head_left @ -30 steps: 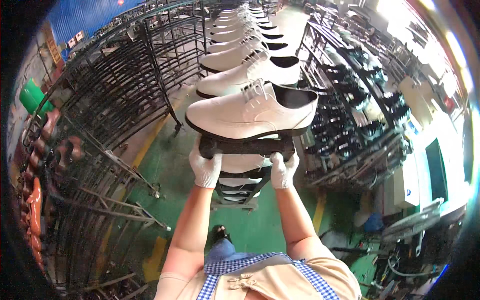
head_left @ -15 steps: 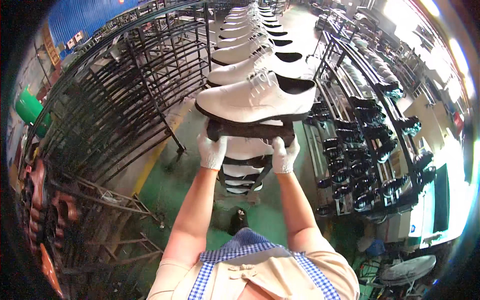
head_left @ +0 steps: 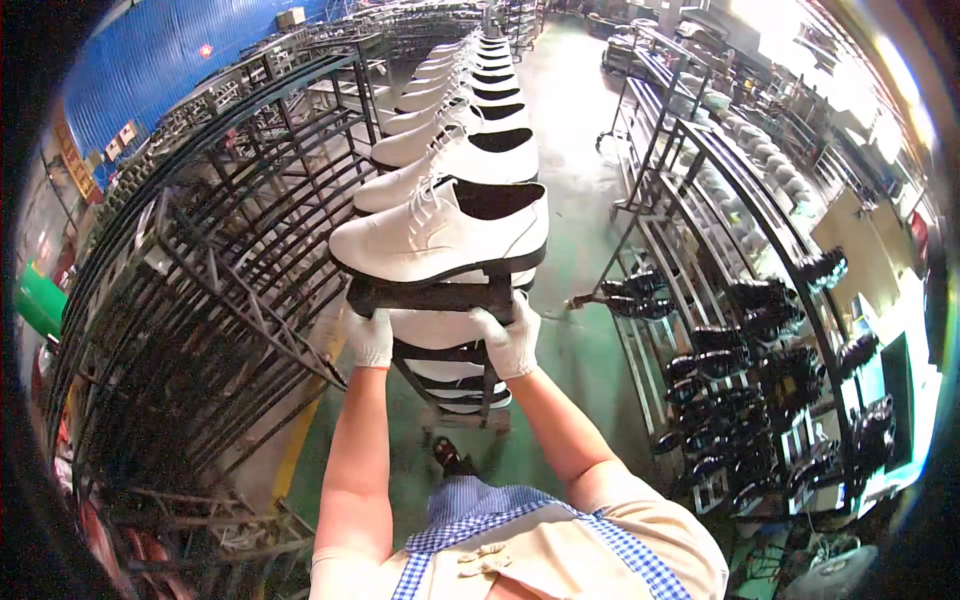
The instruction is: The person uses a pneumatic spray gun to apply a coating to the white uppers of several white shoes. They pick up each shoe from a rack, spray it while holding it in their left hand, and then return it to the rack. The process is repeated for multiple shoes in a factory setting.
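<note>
White lace-up shoes with black soles, the nearest one (head_left: 430,235) at chest height, stand in a long row on a tall dark shoe rack (head_left: 435,297) in front of me. More white shoes (head_left: 455,372) show on lower tiers beneath the top bar. In a white glove, my left hand (head_left: 368,338) is closed round the left end of the rack's top bar. My gloved right hand (head_left: 512,337) grips the same bar at its right end. Part of the fingers on both hands is hidden behind the rack.
Dark metal racks (head_left: 230,270) crowd the left side. On the right, another rack (head_left: 690,300) carries several glossy black shoes (head_left: 770,390). A yellow line (head_left: 300,440) runs along the green floor (head_left: 570,420). A green cylinder (head_left: 38,300) is at the far left.
The rack of white shoes and both my hands have shifted left in view. The right-hand racks and more floor between have come into view. Both hands still hold the bar.
</note>
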{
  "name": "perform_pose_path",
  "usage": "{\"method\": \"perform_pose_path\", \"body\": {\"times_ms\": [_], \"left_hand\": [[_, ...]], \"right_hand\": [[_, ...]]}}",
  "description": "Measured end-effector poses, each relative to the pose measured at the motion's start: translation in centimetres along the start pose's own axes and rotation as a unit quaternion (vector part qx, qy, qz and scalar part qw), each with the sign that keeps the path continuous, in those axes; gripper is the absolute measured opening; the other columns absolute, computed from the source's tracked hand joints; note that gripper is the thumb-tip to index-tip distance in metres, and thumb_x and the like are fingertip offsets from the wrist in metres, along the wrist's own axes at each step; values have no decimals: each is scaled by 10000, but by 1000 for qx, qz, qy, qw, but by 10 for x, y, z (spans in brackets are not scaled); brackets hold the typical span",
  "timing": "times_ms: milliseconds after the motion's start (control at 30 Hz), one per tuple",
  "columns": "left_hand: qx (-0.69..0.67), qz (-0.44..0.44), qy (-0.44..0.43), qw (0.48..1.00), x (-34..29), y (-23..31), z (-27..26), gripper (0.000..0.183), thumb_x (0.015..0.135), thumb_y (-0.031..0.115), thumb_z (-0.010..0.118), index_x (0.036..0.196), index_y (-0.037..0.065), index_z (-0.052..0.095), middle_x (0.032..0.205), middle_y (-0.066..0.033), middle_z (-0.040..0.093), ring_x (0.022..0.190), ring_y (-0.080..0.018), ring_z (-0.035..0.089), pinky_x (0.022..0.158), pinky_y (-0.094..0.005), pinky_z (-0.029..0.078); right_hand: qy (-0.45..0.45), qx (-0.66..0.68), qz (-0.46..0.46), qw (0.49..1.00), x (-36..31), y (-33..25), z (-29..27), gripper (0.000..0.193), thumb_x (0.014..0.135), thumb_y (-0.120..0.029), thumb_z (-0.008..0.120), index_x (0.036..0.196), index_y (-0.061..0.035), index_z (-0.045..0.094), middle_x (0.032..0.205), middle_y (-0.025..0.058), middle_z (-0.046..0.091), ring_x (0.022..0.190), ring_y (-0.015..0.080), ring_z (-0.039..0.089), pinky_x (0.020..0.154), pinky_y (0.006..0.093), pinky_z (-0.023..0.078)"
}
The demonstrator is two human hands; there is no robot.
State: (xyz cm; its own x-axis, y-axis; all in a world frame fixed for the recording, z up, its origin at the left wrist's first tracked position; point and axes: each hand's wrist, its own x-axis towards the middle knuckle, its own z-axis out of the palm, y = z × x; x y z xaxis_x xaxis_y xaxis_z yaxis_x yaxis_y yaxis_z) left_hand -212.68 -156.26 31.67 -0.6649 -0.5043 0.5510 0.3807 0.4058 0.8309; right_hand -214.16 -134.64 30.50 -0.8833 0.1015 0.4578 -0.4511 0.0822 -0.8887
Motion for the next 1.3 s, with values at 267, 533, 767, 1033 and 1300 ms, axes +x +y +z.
{"method": "perform_pose_path", "body": {"times_ms": [267, 533, 767, 1033, 1300], "left_hand": [[11, 17, -12, 1000, 154, -132, 84, 446, 823, 119, 637, 1246, -18, 655, 1229, -192, 703, 1119, -327, 665, 1023, -412, 482], [-37, -35, -19, 999, 298, -280, 154, 392, 843, 74, 619, 1181, -122, 652, 1198, -184, 710, 1045, -272, 665, 983, -393, 503], [-170, -168, 32, 970, 390, -315, 237, 147, 777, -23, 562, 906, 19, 619, 808, -37, 603, 581, -109, 463, 520, -272, 357], [-176, -160, 146, 960, 470, -370, 320, 196, 927, 61, 585, 1115, 8, 593, 781, -46, 595, 586, -123, 469, 521, -297, 359], [-170, -82, 39, 981, 571, -442, 438, 259, 928, 158, 632, 1125, -6, 663, 1027, -42, 663, 817, -132, 571, 709, -301, 483]], "right_hand": [[56, 62, 32, 996, 150, 86, 84, 328, 788, -166, 836, 1052, -17, 712, 963, 119, 732, 862, 213, 676, 831, 349, 543], [85, -141, -83, 983, 298, 155, 146, 421, 711, -228, 877, 1053, -36, 723, 989, 160, 737, 883, 343, 694, 826, 405, 552], [109, -82, -126, 983, 408, 232, 184, 541, 677, -512, 889, 788, -54, 621, 693, 148, 649, 636, 343, 673, 599, 401, 528], [80, -55, -145, 985, 520, 285, 191, 479, 709, -446, 889, 851, -50, 660, 706, 129, 649, 670, 315, 695, 623, 395, 546], [37, -52, -87, 994, 673, 356, 200, 451, 756, -376, 887, 954, -32, 675, 789, 144, 697, 723, 299, 709, 682, 378, 556]]}}
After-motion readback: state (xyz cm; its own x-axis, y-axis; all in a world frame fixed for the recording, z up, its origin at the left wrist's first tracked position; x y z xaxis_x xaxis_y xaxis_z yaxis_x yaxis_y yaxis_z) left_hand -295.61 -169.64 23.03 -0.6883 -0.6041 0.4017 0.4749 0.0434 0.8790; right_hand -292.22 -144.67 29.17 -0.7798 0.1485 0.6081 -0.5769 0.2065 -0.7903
